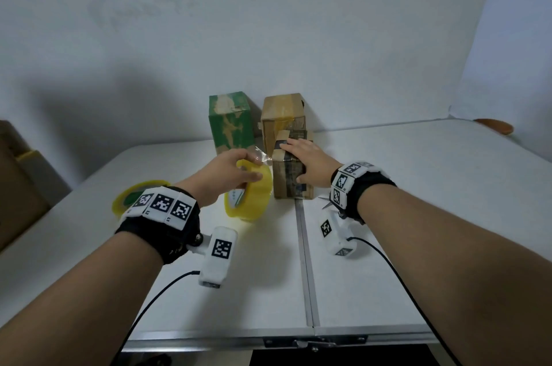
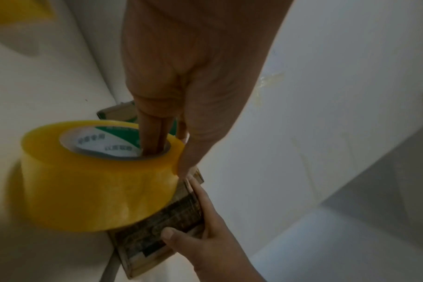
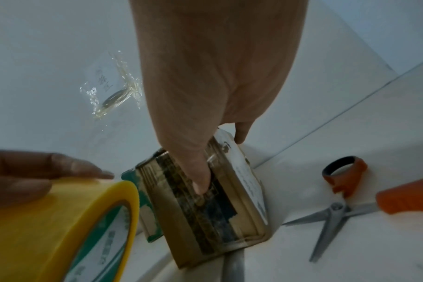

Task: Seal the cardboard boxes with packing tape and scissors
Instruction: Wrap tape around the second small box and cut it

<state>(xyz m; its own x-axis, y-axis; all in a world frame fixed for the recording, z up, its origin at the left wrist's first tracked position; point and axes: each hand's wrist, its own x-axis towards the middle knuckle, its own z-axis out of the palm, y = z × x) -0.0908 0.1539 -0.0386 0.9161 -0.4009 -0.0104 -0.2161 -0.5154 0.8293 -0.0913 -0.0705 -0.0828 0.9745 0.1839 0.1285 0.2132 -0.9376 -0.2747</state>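
My left hand (image 1: 242, 168) grips a yellow tape roll (image 1: 248, 195), fingers inside its core (image 2: 152, 145) and thumb on the outer face. A short clear end of tape (image 1: 262, 156) runs from the roll toward a small brown box (image 1: 291, 183), which stands on the table right of the roll. My right hand (image 1: 301, 156) holds that box, fingers lying over its top and thumb (image 3: 202, 187) pressed on its near side face (image 3: 217, 209). Orange-handled scissors (image 3: 336, 208) lie open on the table just right of the box, mostly hidden under my right wrist in the head view.
A green box (image 1: 231, 123) and a taller brown box (image 1: 283, 114) stand against the wall behind the small one. A second yellow tape roll (image 1: 131, 198) lies behind my left wrist. Cardboard (image 1: 18, 186) stands off the white table's (image 1: 418, 216) left edge.
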